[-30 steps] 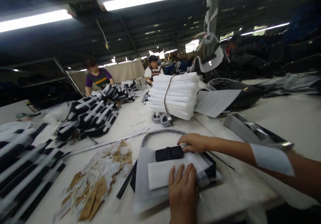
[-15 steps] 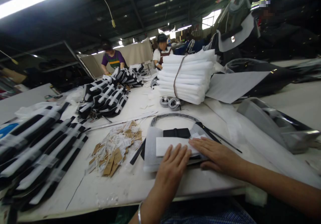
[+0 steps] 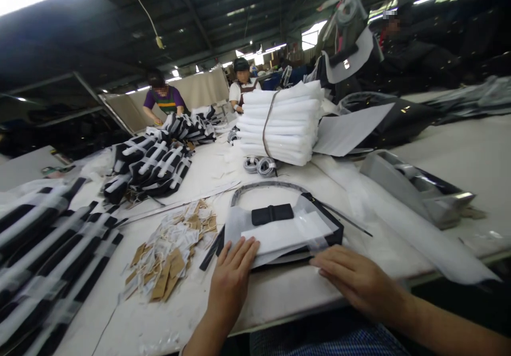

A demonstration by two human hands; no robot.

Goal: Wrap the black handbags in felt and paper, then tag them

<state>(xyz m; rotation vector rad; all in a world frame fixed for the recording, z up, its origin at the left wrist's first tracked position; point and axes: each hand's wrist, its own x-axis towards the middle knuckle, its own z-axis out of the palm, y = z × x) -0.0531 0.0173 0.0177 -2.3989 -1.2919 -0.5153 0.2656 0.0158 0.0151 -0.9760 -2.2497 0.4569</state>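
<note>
A black bag [image 3: 337,229] lies on the table near its front edge, partly covered by a translucent grey sheet [image 3: 238,220]. A small black strapped piece [image 3: 272,214] and a folded white foam strip [image 3: 287,234] rest on top. My left hand [image 3: 235,265] lies with fingers stretched over the left end of the foam strip. At the bag's lower right corner, my right hand [image 3: 351,273] has its fingers pressed together beside a piece of clear tape [image 3: 318,245]. What it pinches, if anything, is too small to name.
Tags with strings [image 3: 167,255] are heaped left of the bag. Wrapped black-and-white bundles [image 3: 51,255] lie farther left. Behind stand a tied white foam stack [image 3: 279,124] and small grey rolls [image 3: 265,167]. A grey tape dispenser [image 3: 411,188] is at right. Two people work at the back.
My hands have moved apart, the left to the strip's left end and the right down to the bag's lower right corner. More of the white strip shows. The camera view has shifted.
</note>
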